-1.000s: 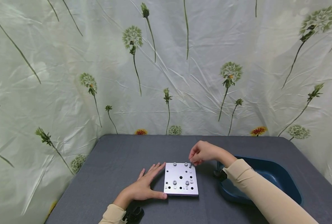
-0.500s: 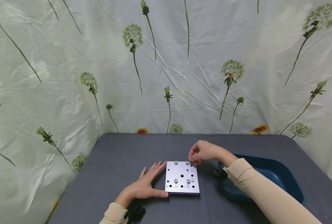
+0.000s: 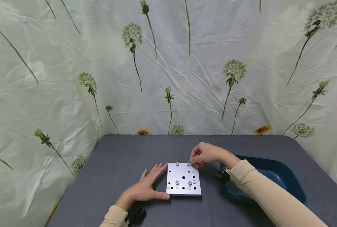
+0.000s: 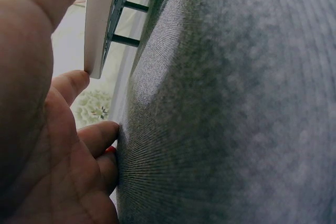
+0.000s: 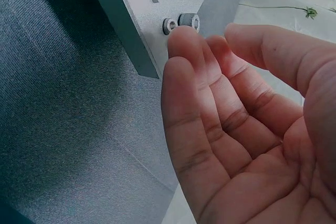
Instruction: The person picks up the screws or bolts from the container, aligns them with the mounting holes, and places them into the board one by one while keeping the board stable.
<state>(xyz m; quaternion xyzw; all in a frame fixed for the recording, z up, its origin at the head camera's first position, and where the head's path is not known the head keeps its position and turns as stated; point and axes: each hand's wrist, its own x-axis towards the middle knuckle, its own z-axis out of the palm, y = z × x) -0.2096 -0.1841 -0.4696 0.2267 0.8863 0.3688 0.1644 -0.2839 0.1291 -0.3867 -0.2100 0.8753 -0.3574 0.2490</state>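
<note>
A square silver metal plate [image 3: 183,179] lies level, with holes and several socket-head screws [image 3: 177,183] in its face. My left hand [image 3: 145,187] spreads beside its left edge, thumb and fingertip touching the near and far left corners. In the left wrist view, threaded screw shanks [image 4: 126,40] stick out below the plate. My right hand [image 3: 205,154] is at the far right corner with bent fingers. A small screw [image 5: 169,25] sits in the plate there, beside a larger screw [image 5: 190,21], right at a fingertip. Nothing shows between thumb and fingers.
A dark blue tray [image 3: 285,168] stands on the right of the grey table [image 3: 123,151], partly under the right forearm. A floral curtain [image 3: 157,69] hangs behind the table. A black wrist strap [image 3: 223,177] sits at the right cuff.
The small screw that stood tall at the far right corner under the right fingers now shows only its head at the plate. The left hand stays in place.
</note>
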